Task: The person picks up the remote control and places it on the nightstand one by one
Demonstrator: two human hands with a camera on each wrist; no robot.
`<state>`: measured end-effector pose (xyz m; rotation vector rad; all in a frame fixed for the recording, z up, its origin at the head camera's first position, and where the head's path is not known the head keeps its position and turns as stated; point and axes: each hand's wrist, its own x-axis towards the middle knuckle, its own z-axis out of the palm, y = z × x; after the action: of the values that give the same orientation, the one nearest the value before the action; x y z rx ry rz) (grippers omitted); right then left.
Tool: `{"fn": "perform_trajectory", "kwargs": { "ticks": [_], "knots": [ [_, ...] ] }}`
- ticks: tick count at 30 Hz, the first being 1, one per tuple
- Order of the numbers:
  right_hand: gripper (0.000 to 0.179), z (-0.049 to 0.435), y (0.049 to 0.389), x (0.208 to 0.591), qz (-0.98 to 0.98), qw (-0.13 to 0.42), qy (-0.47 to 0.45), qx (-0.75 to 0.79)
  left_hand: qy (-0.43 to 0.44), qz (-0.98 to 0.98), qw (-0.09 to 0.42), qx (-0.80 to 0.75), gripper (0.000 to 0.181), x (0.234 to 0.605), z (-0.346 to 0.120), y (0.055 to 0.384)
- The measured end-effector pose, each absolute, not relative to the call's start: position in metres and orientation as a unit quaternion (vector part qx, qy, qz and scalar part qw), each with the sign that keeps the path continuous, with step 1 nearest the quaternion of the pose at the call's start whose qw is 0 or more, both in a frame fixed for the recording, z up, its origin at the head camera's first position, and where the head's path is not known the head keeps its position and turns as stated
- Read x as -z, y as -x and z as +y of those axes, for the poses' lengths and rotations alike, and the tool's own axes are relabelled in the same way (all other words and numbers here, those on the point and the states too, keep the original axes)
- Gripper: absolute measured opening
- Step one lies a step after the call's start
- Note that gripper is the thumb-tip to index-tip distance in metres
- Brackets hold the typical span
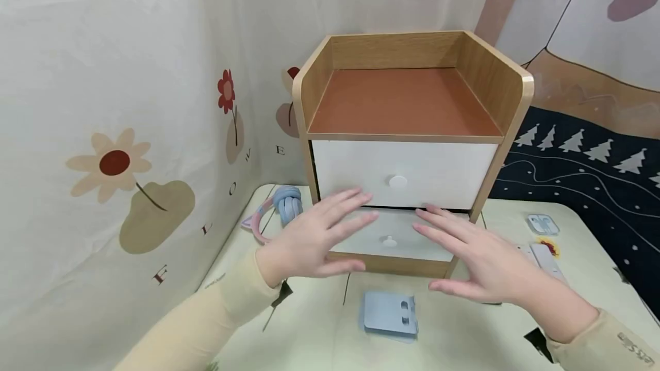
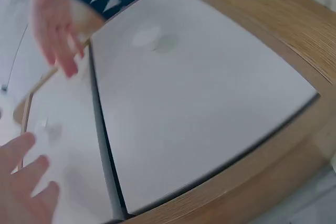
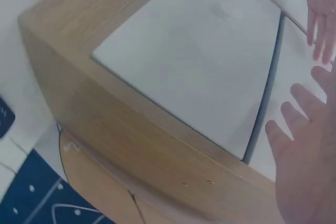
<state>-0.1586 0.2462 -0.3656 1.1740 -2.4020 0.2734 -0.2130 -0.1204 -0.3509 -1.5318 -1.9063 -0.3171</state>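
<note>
Left hand (image 1: 322, 239), right hand (image 1: 482, 256): both spread-fingered, raised before the two-drawer wooden cabinet (image 1: 404, 102). Pale-blue flat case (image 1: 382, 311): lying on tabletop (image 1: 309, 331), cabinet's near side. Cabinet: upright on tabletop, white-fronted. Flower-printed backdrop (image 1: 118, 62): left and behind.

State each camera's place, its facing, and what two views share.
Head: on the head, facing forward and down at the cabinet; left hand, right hand and sleeves show.
Left wrist: on that wrist, facing the upper drawer front, tilted; left hand lower left, right hand upper left.
Right wrist: on that wrist, facing the same front and the wooden side; right hand lower right, left hand upper right.
Shared: both wrist views show both hands and the upper drawer front.
</note>
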Motion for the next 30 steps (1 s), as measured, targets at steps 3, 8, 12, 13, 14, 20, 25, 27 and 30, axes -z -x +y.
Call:
{"fn": "perform_trajectory", "kwargs": {
  "ticks": [3,8,12,13,14,20,25,27,30],
  "knots": [
    [0.08,0.249,0.159,0.374,-0.849,0.265,-0.425,-0.169,0.555,-0.685,0.434,0.188,0.058,0.353,-0.119,0.222],
    [0.076,0.264,0.156,0.394,-0.82,0.355,-0.362,-0.266,0.427,-0.655,0.557,0.281,0.047,0.36,-0.122,0.239],
    [0.073,0.284,0.157,0.418,-0.818,0.403,-0.272,-0.306,0.327,-0.684,0.551,0.35,0.059,0.37,-0.128,0.246],
    [0.067,0.291,0.158,0.425,-0.814,0.417,-0.253,-0.316,0.311,-0.694,0.539,0.363,0.062,0.373,-0.13,0.247],
    [0.061,0.297,0.158,0.431,-0.812,0.425,-0.233,-0.325,0.301,-0.704,0.524,0.373,0.064,0.375,-0.131,0.248],
    [0.054,0.335,0.149,0.463,-0.837,0.41,-0.079,-0.352,0.281,-0.745,0.464,0.388,0.065,0.388,-0.131,0.246],
    [0.051,0.356,0.145,0.482,-0.859,0.365,0.063,-0.353,0.273,-0.759,0.455,0.378,0.063,0.392,-0.129,0.243],
    [0.052,0.363,0.144,0.486,-0.866,0.342,0.098,-0.35,0.271,-0.758,0.458,0.377,0.063,0.394,-0.129,0.244],
    [0.055,0.374,0.142,0.49,-0.883,0.303,0.139,-0.331,0.27,-0.758,0.46,0.374,0.063,0.396,-0.13,0.245]
  ]
}}
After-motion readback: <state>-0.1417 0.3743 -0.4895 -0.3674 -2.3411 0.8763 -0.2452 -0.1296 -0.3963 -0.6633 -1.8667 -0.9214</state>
